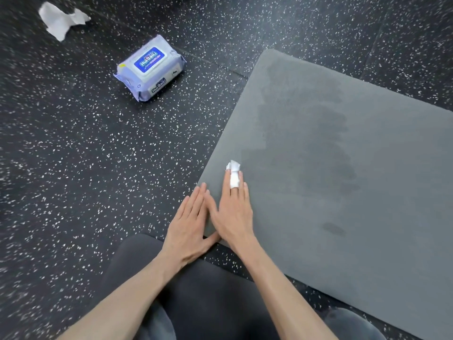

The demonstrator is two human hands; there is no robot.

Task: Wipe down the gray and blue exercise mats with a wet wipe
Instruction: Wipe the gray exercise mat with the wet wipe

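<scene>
Right hand flat on gray mat, wet wipe pinched between straight fingers, left hand open-flat at mat edge, wipes pack upper left

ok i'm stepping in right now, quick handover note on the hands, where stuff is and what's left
Right hand: flat on the gray mat, wet wipe woven between its fingers.
Left hand: flat, holding nothing, at the mat's near corner.
Wipes pack on the floor to the left; used wipe beyond it.
Done: damp streaks down the mat's left part.
Left: the dry right part. No blue mat in view.
</scene>
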